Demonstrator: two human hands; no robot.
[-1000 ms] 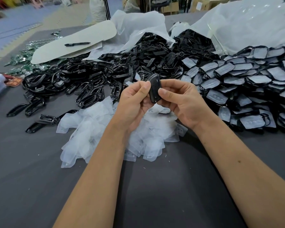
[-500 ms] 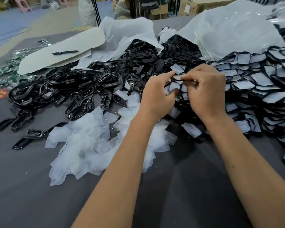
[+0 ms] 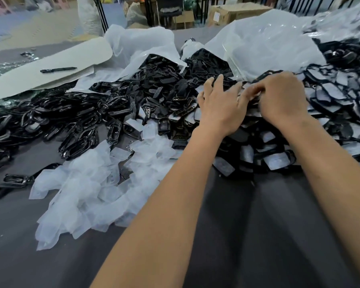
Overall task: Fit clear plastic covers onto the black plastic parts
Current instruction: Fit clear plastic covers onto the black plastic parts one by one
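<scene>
Both my hands reach out over the heap of black parts with clear covers fitted [image 3: 328, 94] at the right. My left hand [image 3: 220, 107] hovers palm down with its fingers spread and relaxed, holding nothing. My right hand [image 3: 283, 98] is blurred, its fingers curled round a pale covered black part [image 3: 250, 90] just above the heap. Bare black parts [image 3: 75, 113] lie in a wide heap at the left and centre. Loose clear plastic covers [image 3: 85, 190] are piled on the near left of the dark table [image 3: 258, 235].
Large clear plastic bags [image 3: 264, 44] spill more black parts at the back. A pale flat board [image 3: 50, 65] with a black pen [image 3: 58, 69] lies at the back left. Cardboard boxes [image 3: 233, 12] stand beyond the table.
Both hands carried the covered part from in front of me out to the right-hand heap. My left hand has let go and spread its fingers. The view tilted up.
</scene>
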